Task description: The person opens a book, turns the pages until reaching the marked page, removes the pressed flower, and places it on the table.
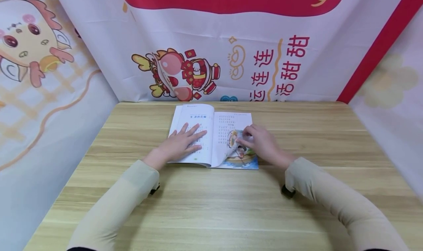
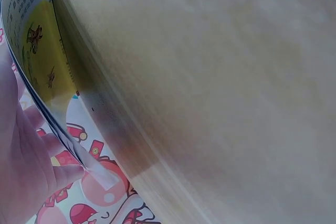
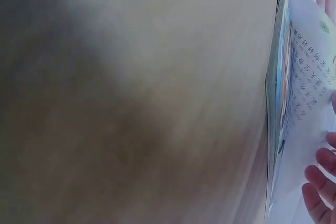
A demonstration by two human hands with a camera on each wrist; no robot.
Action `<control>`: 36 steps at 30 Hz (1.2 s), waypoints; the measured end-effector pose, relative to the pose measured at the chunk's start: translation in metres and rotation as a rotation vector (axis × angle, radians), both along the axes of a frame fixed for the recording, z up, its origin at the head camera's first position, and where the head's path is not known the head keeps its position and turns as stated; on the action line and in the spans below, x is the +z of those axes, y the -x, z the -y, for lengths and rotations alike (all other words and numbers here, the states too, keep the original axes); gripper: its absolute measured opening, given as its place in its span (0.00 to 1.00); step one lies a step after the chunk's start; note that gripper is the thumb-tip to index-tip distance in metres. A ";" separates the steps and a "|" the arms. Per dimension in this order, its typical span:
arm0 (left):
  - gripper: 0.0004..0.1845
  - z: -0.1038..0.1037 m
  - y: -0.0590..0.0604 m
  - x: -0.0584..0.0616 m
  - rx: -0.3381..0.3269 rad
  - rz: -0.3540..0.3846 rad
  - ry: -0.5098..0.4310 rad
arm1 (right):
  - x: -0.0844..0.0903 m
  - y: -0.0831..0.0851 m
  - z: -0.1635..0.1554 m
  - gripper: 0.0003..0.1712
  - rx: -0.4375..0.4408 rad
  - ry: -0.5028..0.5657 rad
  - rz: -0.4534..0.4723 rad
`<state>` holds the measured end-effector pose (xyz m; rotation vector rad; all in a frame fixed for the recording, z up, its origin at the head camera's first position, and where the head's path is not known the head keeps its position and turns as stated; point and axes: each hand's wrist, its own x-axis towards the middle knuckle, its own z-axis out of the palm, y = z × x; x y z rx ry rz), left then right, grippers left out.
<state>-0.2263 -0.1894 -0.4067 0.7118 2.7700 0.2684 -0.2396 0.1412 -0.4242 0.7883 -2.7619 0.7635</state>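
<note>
An open book [image 1: 231, 116] lies on the wooden table, printed text on its pages. My left hand [image 1: 178, 142] rests on the left page [image 1: 194, 111] with fingers spread and straight. In the left wrist view, a yellow-printed underside [image 2: 44, 51] of the book shows beside that hand [image 2: 26, 166]. My right hand [image 1: 264, 142] pinches the lower outer part of a right-hand page [image 1: 221, 144] and lifts it into a curl. Beneath shows a coloured illustration [image 1: 242, 164]. The right wrist view has the raised page [image 3: 307, 77] next to curled fingers [image 3: 317, 174].
The wooden table [image 1: 218, 207] extends around the book on all sides. Behind it hangs a white cloth [image 1: 185, 27] with red lettering and a cartoon figure. A patterned cloth [image 1: 43, 97] covers the left side, and another cloth [image 1: 386, 108] the right.
</note>
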 end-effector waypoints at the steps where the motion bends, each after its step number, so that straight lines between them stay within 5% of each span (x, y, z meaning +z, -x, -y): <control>1: 0.35 0.000 0.000 0.000 -0.001 0.000 0.000 | 0.000 -0.001 0.000 0.17 -0.002 -0.006 0.000; 5: 0.35 -0.001 0.000 0.000 -0.006 -0.002 -0.012 | -0.001 -0.004 0.000 0.13 -0.001 -0.028 -0.030; 12: 0.35 -0.002 0.000 0.000 0.002 0.005 -0.034 | 0.004 -0.009 0.012 0.20 0.054 0.015 -0.042; 18: 0.37 -0.003 0.000 0.002 0.031 0.021 -0.076 | 0.009 -0.010 0.029 0.30 0.180 0.074 0.026; 24: 0.41 -0.004 0.000 0.002 0.072 0.025 -0.148 | 0.006 -0.012 0.042 0.38 0.296 0.018 0.084; 29: 0.36 -0.002 0.000 0.002 0.121 0.055 -0.307 | 0.002 -0.011 0.049 0.40 0.368 -0.084 0.074; 36: 0.32 0.004 0.006 0.006 0.236 0.159 -0.665 | 0.002 -0.010 0.054 0.39 0.412 -0.167 0.061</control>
